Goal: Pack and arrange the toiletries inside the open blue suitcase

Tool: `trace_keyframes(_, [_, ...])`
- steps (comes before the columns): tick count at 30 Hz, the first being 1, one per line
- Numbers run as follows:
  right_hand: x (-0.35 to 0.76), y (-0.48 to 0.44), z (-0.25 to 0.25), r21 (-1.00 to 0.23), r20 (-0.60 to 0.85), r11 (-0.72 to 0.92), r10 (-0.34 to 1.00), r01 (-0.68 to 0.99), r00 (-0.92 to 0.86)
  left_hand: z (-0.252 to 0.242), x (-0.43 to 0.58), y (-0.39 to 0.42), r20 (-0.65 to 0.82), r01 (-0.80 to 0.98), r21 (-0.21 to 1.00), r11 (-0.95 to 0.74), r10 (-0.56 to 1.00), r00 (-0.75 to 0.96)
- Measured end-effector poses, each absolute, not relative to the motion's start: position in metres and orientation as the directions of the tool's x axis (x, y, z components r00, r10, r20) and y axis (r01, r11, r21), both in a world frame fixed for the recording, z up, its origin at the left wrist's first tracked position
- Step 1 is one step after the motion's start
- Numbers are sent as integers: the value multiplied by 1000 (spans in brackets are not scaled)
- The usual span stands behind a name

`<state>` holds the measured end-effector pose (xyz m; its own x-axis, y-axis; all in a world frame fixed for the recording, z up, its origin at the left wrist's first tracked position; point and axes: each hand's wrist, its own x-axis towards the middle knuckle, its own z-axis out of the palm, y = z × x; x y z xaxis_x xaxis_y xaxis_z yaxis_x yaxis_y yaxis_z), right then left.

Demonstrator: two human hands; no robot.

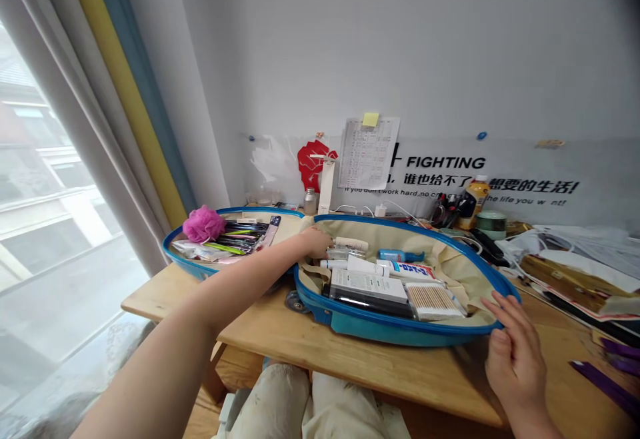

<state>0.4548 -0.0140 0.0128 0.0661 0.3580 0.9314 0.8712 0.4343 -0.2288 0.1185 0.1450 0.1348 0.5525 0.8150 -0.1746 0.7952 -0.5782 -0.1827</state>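
Observation:
A blue-rimmed suitcase point(400, 339) lies spread in two halves on the wooden desk. My left hand point(315, 242) reaches into its right half at the inner end, fingers curled down beside small clear bottles point(346, 252); whatever they grip is hidden. My right hand point(517, 349) rests against the right rim, fingers stretched and apart. Inside that half are a blue bottle point(400, 256), a toothpaste tube point(413, 270), a white tube point(363, 264), a white printed box point(369, 284) and a pack of cotton swabs point(436, 301). A pink bath puff point(204, 224) and packaged toothbrushes point(240, 236) lie in the left half.
Behind the suitcase stand a white desk lamp point(327, 186) and a small grey bottle point(310, 200). A yellow-labelled bottle point(476, 202), a green-grey jar point(491, 224) and a gold pouch point(570, 279) crowd the right side. Purple strips point(605, 382) lie near the right edge.

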Motion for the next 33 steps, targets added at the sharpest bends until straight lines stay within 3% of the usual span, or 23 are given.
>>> trace_keyframes(5, [455, -14, 13, -292, 911, 409, 395, 865, 121, 147, 107, 149, -33, 841, -117, -528, 849, 528])
trace_keyframes(10, [454, -14, 14, -252, 923, 428, 376, 868, 83, 166, 41, 171, 166, 975, -108, -193, 964, 209])
trace_keyframes(15, [455, -14, 13, -220, 928, 427, 368, 877, 54, 155, -42, 182, 82, 984, -163, 72, 995, -60])
trace_keyframes(25, [459, -13, 8, -162, 943, 435, 333, 886, 9, 140, -86, 212, -107, 960, -280, 2, 994, -34])
trace_keyframes(33, [457, -15, 10, -239, 920, 390, 385, 889, 78, 144, -82, 207, -60, 956, -294, -4, 998, -14])
